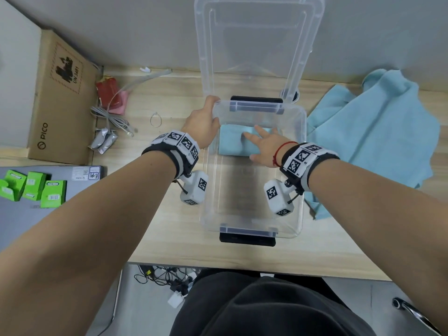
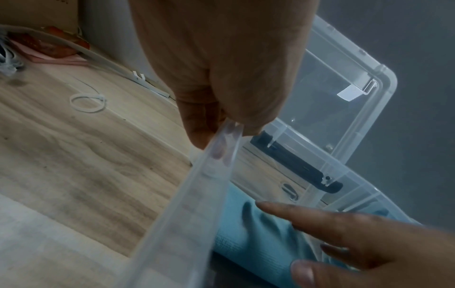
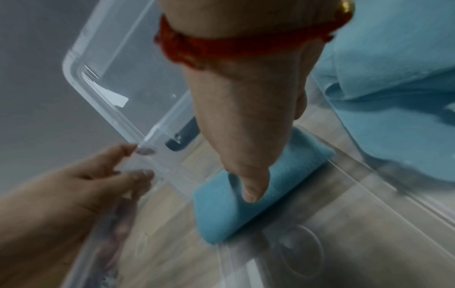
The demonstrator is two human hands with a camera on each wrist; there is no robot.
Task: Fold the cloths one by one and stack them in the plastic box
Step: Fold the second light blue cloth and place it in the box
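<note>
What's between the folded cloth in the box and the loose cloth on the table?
The plastic box's clear right wall, seen in the head view, separates the folded cloth from the loose cloth.

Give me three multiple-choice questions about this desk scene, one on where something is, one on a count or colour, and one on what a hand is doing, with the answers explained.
1. Where does the folded light blue cloth lie?
A. on the cardboard carton
B. inside the clear plastic box, at its far end
C. on the floor

2. How many small green boxes stand on the grey surface at the left?
A. three
B. one
C. six

3. What is the left hand doing?
A. resting flat on the wooden desk
B. holding a cable
C. gripping the box's rim at its far left corner

Answers:
1 B: the head view shows the cloth on the box floor near the far latch, under the right hand.
2 A: three green boxes are visible there.
3 C: the left wrist view shows its fingers curled over the clear rim.
</note>
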